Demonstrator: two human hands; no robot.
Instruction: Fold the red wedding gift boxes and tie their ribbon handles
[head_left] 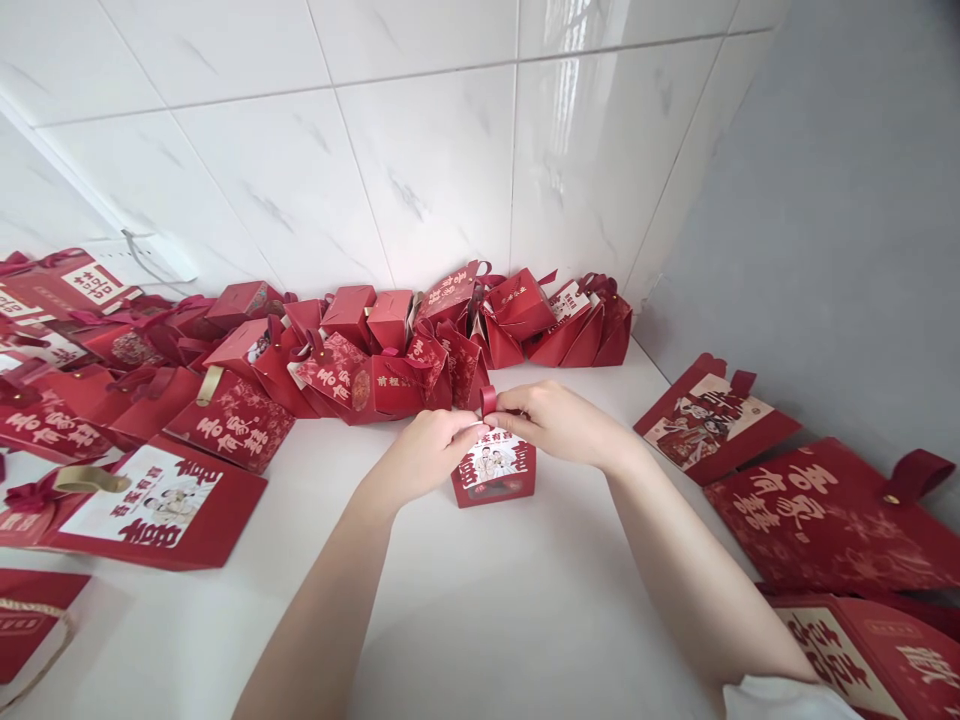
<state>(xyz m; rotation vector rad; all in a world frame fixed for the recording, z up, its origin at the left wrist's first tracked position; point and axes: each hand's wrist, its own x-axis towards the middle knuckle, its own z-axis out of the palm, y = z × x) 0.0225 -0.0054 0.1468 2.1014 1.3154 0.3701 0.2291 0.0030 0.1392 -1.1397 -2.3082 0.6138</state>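
A small red gift box (499, 488) stands upright on the white table, with a white printed panel showing a couple and red characters. A dark red ribbon loop (488, 399) rises from its top. My left hand (429, 452) grips the box's top edge from the left, thumb and fingers pressed together. From the right, my right hand (555, 418) pinches the top beside the ribbon's base. Both hands nearly meet there, and they partly cover the upper part of the box.
Red gift boxes (349, 315) are heaped along the tiled wall (435, 170), reaching to the left. A larger box (157, 505) lies at the left. Flat red boxes (832, 515) lie at the right, near a grey wall (825, 200). A cord (142, 258) hangs at the back left.
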